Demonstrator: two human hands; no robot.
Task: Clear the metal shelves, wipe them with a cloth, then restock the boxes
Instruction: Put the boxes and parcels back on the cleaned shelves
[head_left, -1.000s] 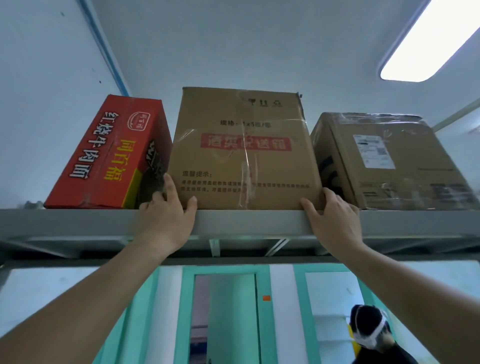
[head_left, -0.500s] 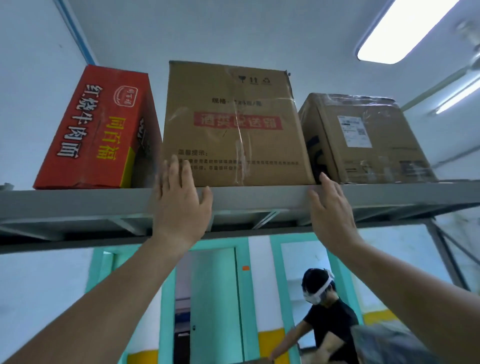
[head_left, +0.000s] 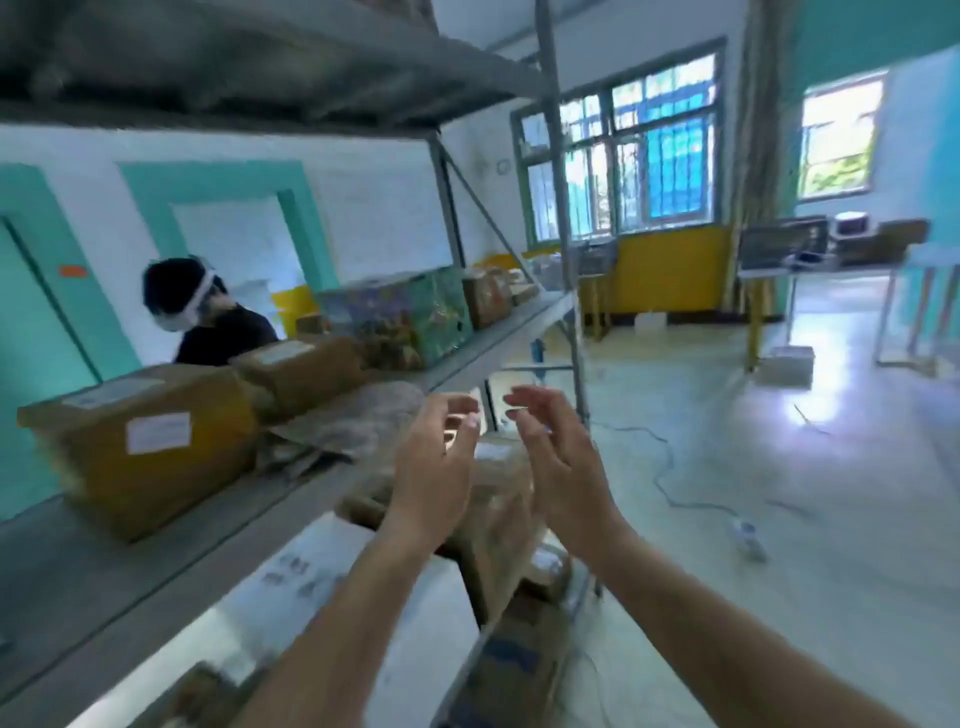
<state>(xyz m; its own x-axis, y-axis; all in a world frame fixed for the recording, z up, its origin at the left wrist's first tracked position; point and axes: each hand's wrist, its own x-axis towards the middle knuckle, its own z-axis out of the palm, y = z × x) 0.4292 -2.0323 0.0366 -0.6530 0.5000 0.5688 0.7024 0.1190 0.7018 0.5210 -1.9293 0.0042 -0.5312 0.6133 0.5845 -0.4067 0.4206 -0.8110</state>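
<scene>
Two hands hover in front of the metal shelving and hold nothing. The left hand (head_left: 434, 467) and the right hand (head_left: 563, 467) face each other palm to palm, close but apart, and their fingers (head_left: 540, 402) are loosely curved and empty.

The middle shelf (head_left: 72, 566) runs from near left to far right. At its near left end stands a brown carton (head_left: 140, 447) with a white label. Just beyond it is a second carton (head_left: 304, 366). In front of that one lies a crumpled grey-brown sheet (head_left: 343, 428), and I cannot tell whether it is cloth or paper. Farther along stands a colourful box (head_left: 402, 325), then smaller brown boxes (head_left: 485, 299).

Below the hands, blurred lower cartons (head_left: 498, 525) sit on a lower level. The upper shelf (head_left: 260, 67) shows only its underside.

Behind the shelving, at the left, a person (head_left: 208, 322) wears a white headset. A cable (head_left: 670, 467) trails over the floor at the right, and windows (head_left: 623, 156) fill the far wall.
</scene>
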